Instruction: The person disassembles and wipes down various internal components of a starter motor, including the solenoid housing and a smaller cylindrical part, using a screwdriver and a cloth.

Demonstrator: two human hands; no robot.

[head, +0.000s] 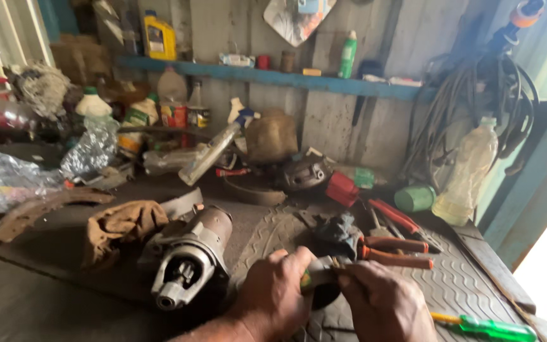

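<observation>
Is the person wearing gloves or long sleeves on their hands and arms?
No gloves and no sleeves show. The left hand and the right hand are both bare, with no ring, watch or bracelet that I can see. The left forearm is bare too, as far as the picture reaches. The knuckles look a bit smudged and grimy.

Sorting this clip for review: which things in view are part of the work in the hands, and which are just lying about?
In hand:
left hand and right hand, both holding a small dark part

Lying about:
starter motor
brown rag
orange-handled pliers
green screwdriver
pale plastic bottle
yellow jug on the shelf
</observation>
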